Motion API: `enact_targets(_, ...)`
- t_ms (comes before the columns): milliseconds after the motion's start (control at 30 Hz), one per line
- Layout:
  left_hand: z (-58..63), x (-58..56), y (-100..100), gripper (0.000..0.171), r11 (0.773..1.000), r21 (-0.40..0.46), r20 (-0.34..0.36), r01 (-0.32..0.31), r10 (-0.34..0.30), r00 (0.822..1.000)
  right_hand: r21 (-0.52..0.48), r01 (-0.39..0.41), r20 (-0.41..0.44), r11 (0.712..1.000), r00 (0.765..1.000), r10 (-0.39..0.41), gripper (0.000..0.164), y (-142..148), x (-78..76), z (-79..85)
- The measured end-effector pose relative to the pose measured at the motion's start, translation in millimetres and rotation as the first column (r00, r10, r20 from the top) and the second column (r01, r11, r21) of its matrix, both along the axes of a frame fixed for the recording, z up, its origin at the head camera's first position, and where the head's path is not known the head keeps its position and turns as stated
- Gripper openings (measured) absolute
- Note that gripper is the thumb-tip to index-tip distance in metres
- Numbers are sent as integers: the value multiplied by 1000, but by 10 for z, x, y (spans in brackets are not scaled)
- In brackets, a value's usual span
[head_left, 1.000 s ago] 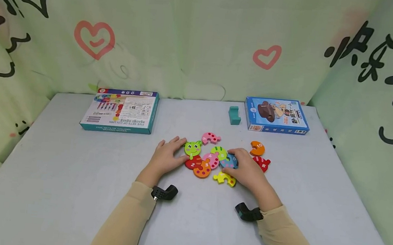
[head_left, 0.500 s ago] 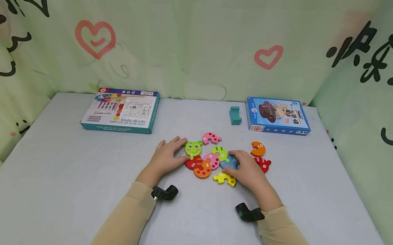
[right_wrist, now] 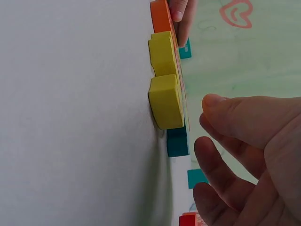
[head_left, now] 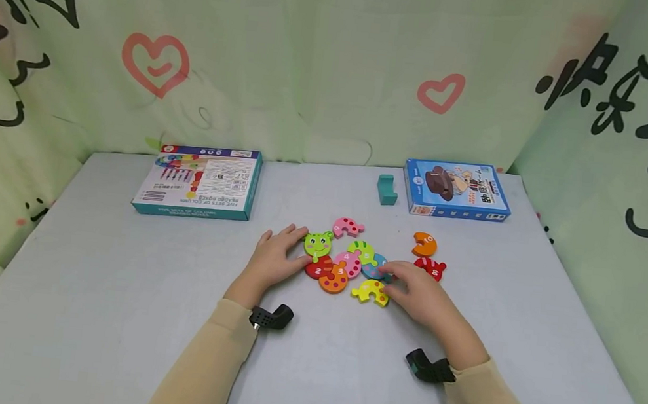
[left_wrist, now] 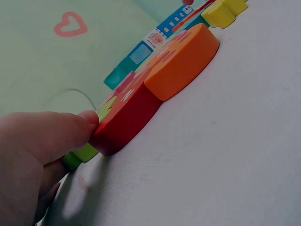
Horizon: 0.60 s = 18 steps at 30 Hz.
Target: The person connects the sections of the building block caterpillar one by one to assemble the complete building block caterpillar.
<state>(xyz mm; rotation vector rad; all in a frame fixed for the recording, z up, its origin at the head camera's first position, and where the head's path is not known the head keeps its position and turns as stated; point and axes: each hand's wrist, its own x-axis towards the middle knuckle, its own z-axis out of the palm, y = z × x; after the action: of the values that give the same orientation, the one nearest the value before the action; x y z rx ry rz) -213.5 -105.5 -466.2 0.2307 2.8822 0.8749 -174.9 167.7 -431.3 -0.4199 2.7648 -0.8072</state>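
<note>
Several wooden number puzzle pieces form a joined chain on the table. My left hand [head_left: 276, 263] holds the green smiling-face puzzle piece [head_left: 317, 245] at the chain's left end, index finger at its far side and thumb by the red piece [left_wrist: 129, 117] numbered 2. Orange [head_left: 334, 279], pink [head_left: 347, 264], green striped [head_left: 361, 251] and blue [head_left: 373, 268] pieces follow. Beside the blue piece is my right hand [head_left: 418, 294], fingers loosely bent and a gap between thumb and fingers in the right wrist view. Close to its thumb lies a loose yellow piece [head_left: 372, 292].
Loose pink [head_left: 348, 227], orange [head_left: 425, 245] and red striped [head_left: 431, 268] pieces lie around the chain. Farther back are a teal block [head_left: 386, 190], a blue box [head_left: 457, 190] and a white-and-teal box [head_left: 198, 182]. Green curtains border the table.
My right hand has let go of the blue piece and drawn back slightly to the right and nearer. The left hand and the chain stay in place.
</note>
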Motion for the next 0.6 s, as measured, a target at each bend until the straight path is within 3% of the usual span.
enact_targets(267, -16, -7, -8, 63, 1000, -3, -5, -3, 3, 1000, 44, -117, -1, 992, 993, 118, 39, 25, 104, -36)
enact_targets(500, -21, -14, -8, 63, 1000, -7, -7, 1, -1, 1000, 78, -139, 33, 987, 990, 137, 51, -48, 146, 1)
enact_targets(600, -20, -13, -3, 63, 1000, -7, -3, 0, 0, 1000, 87, -204, 34, 975, 979, 201, 54, -73, 160, 7)
